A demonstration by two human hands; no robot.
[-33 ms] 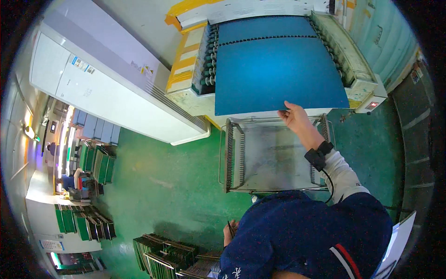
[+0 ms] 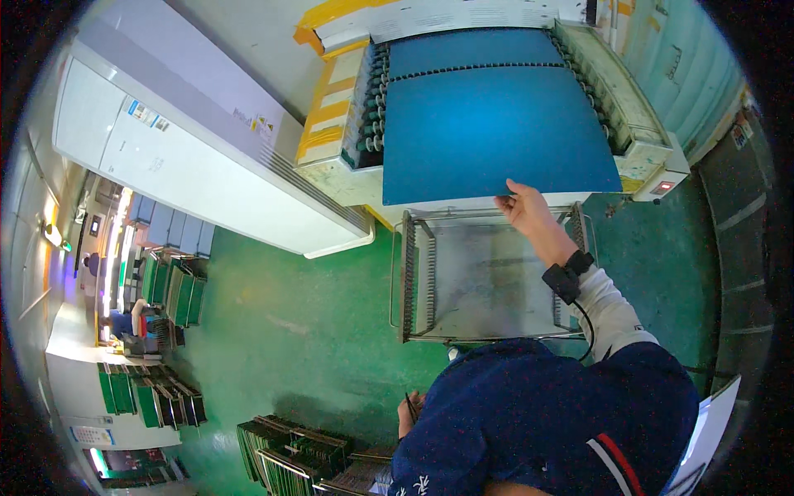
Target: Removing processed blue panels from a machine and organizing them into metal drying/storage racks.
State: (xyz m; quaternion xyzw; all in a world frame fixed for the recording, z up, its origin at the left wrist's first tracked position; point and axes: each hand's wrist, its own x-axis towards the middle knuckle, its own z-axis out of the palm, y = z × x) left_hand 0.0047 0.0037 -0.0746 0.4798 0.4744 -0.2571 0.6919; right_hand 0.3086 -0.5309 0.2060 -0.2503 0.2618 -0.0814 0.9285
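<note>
A large blue panel (image 2: 496,132) lies flat on the roller conveyor (image 2: 374,116), its near edge reaching out past the machine's front. At that edge my right hand (image 2: 525,211) has its thumb over the panel and its other fingers lower down, pinching the rim. Behind this panel a second blue panel (image 2: 471,50) lies on the rollers. My left hand (image 2: 410,410) hangs low beside my body, partly hidden by my shirt. Its fingers look curled around a thin dark thing that I cannot make out.
Below the panel's edge stands a metal slotted rack (image 2: 405,281). A tall white cabinet (image 2: 190,165) is to the left. Racks of upright boards (image 2: 289,450) stand on the green floor (image 2: 273,331) at lower left. People (image 2: 124,322) work far left.
</note>
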